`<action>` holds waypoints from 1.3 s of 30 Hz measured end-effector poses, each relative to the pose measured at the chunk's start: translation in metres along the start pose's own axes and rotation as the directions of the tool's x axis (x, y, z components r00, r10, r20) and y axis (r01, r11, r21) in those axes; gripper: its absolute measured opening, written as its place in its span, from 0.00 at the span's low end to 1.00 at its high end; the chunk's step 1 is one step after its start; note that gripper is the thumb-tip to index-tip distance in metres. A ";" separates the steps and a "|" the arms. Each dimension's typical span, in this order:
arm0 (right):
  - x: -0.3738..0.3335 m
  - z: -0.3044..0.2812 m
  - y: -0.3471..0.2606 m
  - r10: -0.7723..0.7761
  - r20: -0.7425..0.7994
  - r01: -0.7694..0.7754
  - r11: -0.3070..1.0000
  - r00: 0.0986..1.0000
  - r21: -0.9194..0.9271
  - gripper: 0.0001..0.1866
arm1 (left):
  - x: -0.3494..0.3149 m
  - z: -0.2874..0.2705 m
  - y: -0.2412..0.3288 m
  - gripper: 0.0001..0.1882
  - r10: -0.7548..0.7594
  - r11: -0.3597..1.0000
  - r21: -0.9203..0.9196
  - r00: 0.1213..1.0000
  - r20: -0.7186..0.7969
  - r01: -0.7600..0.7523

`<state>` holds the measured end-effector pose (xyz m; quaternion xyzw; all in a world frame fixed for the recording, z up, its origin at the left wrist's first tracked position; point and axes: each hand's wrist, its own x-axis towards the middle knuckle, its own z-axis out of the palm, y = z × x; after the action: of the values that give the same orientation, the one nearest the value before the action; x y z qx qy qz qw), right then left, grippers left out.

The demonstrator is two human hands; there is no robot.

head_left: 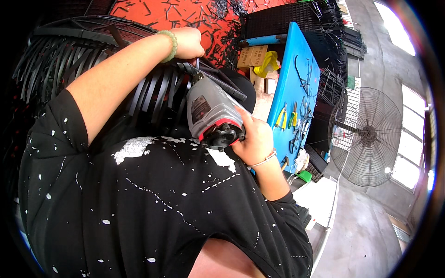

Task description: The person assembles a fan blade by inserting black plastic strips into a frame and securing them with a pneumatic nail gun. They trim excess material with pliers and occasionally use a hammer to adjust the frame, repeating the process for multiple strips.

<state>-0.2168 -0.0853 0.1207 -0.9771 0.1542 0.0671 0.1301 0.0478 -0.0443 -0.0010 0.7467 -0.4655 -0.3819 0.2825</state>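
Observation:
My right hand (255,136) is wrapped around a grey power tool (208,104) with a red ring and a black round end cap. It looks like a nail or staple gun, and its narrow nose points away from me. Just beyond that nose, my left hand (187,44) is closed, knuckles up, at the edge of a black woven frame (88,34). Its fingertips are mostly hidden, so what they pinch cannot be made out. Many loose black flat strips (157,92) hang from the frame, below my left forearm.
Black strip scraps lie over the red floor (162,11). To the right, a blue table (285,88) carries yellow-handled pliers (281,118) and other tools. Near it are a cardboard box (252,56) and a yellow bag (267,65). A large wire-caged fan (368,134) stands farther right.

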 end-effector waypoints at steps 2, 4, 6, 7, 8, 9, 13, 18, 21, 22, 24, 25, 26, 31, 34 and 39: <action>-0.001 0.001 0.001 0.023 0.011 -0.023 1.000 1.000 -0.007 0.34 | -0.002 -0.001 0.003 0.16 0.016 1.000 0.004 1.000 0.011 -0.016; -0.003 0.003 0.003 0.029 0.010 -0.029 1.000 1.000 -0.009 0.34 | -0.002 -0.001 0.003 0.16 0.012 1.000 -0.012 1.000 0.009 -0.012; -0.004 0.004 0.007 0.018 -0.003 -0.018 1.000 1.000 -0.005 0.34 | -0.004 -0.001 0.006 0.16 0.009 1.000 -0.019 1.000 0.014 -0.009; -0.005 0.005 0.008 0.016 -0.011 -0.016 1.000 1.000 0.001 0.34 | -0.005 -0.002 0.006 0.16 0.007 1.000 -0.015 1.000 0.018 -0.006; -0.006 0.005 0.009 0.015 -0.019 -0.014 1.000 1.000 0.007 0.33 | -0.005 -0.003 0.007 0.16 0.005 1.000 -0.011 1.000 0.023 -0.004; -0.008 0.005 0.010 0.014 -0.027 -0.014 1.000 1.000 0.013 0.33 | -0.003 -0.002 0.006 0.17 0.011 1.000 -0.020 1.000 0.029 -0.010; -0.030 0.000 0.034 0.145 -0.143 -0.101 0.956 0.979 0.276 0.26 | -0.002 -0.002 0.004 0.18 -0.002 1.000 -0.027 0.999 0.045 0.003; -0.070 -0.019 0.093 0.699 -0.164 -0.360 0.537 0.696 0.763 0.14 | -0.003 -0.002 -0.003 0.19 -0.028 0.997 -0.065 0.998 0.050 0.031; -0.111 -0.001 0.164 0.820 -0.033 -0.054 0.078 0.571 0.996 0.19 | -0.001 0.001 -0.001 0.20 0.018 0.996 -0.092 0.999 0.050 -0.013; -0.131 0.009 0.193 0.828 0.010 0.065 -0.056 0.561 0.996 0.19 | -0.003 0.001 -0.003 0.20 0.029 0.996 -0.089 0.998 0.046 -0.025; -0.180 0.034 0.248 0.855 0.078 0.264 -0.243 0.512 0.933 0.19 | 0.001 0.006 -0.008 0.20 0.041 0.990 -0.137 0.999 0.030 -0.036; -0.202 0.050 0.274 0.866 0.111 0.338 -0.304 0.487 0.891 0.19 | 0.001 0.007 -0.010 0.20 0.035 0.986 -0.164 0.999 0.039 -0.029; -0.219 0.065 0.294 0.873 0.145 0.413 -0.360 0.466 0.837 0.19 | 0.002 0.007 -0.012 0.20 0.046 0.985 -0.166 0.998 0.033 -0.040; -0.280 0.125 0.326 0.912 0.230 0.608 -0.400 0.340 0.686 0.21 | 0.008 0.009 -0.021 0.20 0.054 0.975 -0.220 0.997 0.056 -0.041; -0.296 0.135 0.346 0.889 0.403 0.509 -0.456 0.218 0.731 0.21 | 0.003 0.004 -0.013 0.21 0.025 0.971 -0.238 0.995 0.094 -0.002; -0.319 0.113 0.358 0.908 -0.392 -0.966 -0.044 -0.145 0.255 0.47 | -0.015 0.003 0.003 0.24 -0.008 0.916 -0.401 0.999 -0.037 -0.007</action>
<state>-0.6418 -0.2925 -0.0168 -0.5486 0.8300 -0.0810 -0.0599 0.0396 -0.0319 0.0044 0.6803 -0.3717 -0.4549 0.4382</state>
